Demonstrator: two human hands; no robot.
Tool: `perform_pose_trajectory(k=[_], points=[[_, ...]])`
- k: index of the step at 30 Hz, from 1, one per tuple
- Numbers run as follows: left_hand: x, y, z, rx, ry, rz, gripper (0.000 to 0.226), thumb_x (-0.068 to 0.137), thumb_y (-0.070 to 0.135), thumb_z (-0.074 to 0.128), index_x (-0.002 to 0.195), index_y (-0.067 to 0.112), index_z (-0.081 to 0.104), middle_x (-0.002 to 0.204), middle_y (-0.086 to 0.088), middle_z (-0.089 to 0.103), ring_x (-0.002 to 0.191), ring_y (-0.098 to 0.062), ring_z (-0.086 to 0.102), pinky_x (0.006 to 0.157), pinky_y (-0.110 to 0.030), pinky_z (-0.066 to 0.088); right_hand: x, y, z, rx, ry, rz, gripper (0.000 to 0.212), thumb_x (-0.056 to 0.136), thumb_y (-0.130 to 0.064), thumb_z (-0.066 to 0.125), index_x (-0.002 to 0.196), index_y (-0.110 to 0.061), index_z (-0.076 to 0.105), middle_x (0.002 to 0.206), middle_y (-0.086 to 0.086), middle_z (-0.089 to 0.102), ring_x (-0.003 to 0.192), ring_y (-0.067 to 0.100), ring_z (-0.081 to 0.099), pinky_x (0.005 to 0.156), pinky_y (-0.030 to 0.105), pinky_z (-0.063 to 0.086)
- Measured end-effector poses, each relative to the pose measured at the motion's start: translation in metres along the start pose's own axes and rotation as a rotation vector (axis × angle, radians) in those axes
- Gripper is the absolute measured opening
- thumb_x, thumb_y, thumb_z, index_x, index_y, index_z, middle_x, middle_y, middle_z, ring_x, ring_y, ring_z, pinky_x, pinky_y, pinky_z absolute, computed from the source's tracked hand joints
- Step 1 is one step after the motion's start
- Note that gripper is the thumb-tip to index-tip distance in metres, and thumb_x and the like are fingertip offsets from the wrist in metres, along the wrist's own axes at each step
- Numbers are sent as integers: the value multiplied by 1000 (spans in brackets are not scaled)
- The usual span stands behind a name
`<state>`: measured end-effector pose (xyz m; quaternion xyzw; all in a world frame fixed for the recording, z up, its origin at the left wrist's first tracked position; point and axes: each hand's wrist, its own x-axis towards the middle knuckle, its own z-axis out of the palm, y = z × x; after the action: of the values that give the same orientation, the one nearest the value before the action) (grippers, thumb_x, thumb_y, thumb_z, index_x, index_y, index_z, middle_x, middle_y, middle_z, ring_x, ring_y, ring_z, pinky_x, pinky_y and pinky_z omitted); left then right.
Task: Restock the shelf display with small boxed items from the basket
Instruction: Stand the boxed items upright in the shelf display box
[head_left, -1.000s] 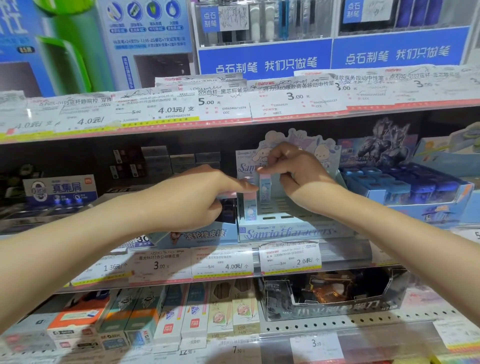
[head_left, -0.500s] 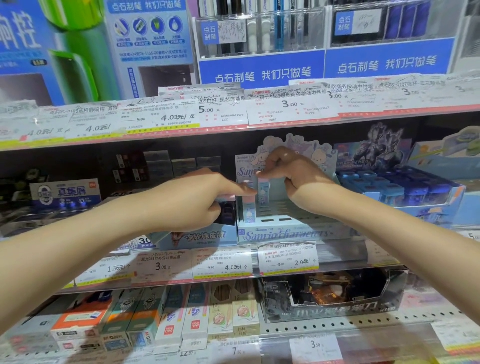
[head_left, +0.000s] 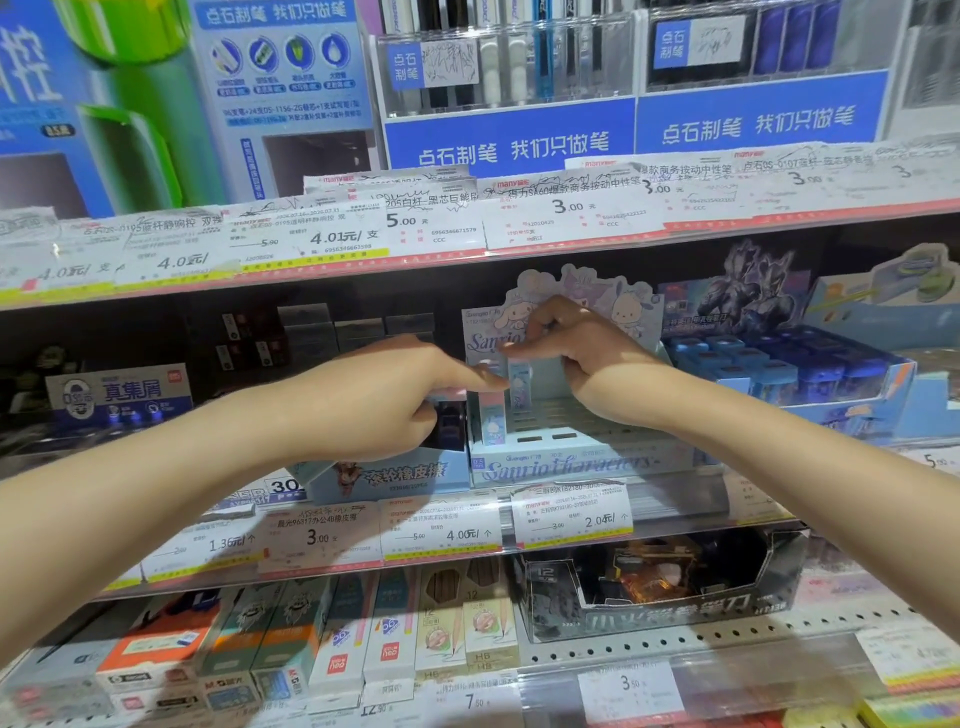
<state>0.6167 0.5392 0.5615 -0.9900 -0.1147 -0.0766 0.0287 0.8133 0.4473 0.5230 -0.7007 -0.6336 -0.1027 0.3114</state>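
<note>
Shelf-mounted display tray (head_left: 587, 460): right hand (head_left: 587, 358) pinches an upright small box (head_left: 519, 384) from above; left hand (head_left: 374, 400) curled alongside, forefinger touching it.

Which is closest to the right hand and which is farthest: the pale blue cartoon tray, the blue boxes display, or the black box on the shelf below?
From the right hand:
1. Pale blue cartoon tray, right under the hand, which reaches into it.
2. Blue boxes display, just beside it on the right.
3. Black box, down on the shelf below.

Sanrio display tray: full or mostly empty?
Mostly empty. The Sanrio display tray shows bare slots; only a few small boxes stand upright at its left.
</note>
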Motion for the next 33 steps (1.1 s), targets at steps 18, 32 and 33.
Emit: perform_pose_trajectory(k=[18, 32, 33], points=[[-1, 3, -2, -81, 10, 44, 69, 82, -4, 38, 125, 48, 51, 122, 27, 54, 40, -2, 45, 39, -10, 33, -3, -5, -3, -26, -149, 98, 48, 82, 17, 41, 123, -4, 56, 124, 14, 52, 116, 24, 47, 84, 8, 32], [-6, 20, 4, -807, 22, -76, 17, 73, -2, 70, 77, 11, 59, 62, -4, 64, 50, -10, 51, 47, -18, 40, -35, -61, -25, 709, 46, -9, 17, 83, -2, 62, 93, -15, 62, 87, 6, 64, 81, 10, 59, 78, 21, 49], [-5, 23, 5, -836, -8, -75, 19, 75, -5, 69, 74, 10, 58, 57, 3, 61, 43, -7, 47, 43, -14, 37, -36, -65, -25, 729, 33, -6, 15, 81, -4, 64, 92, -14, 63, 87, 6, 65, 81, 11, 61, 78, 24, 50]])
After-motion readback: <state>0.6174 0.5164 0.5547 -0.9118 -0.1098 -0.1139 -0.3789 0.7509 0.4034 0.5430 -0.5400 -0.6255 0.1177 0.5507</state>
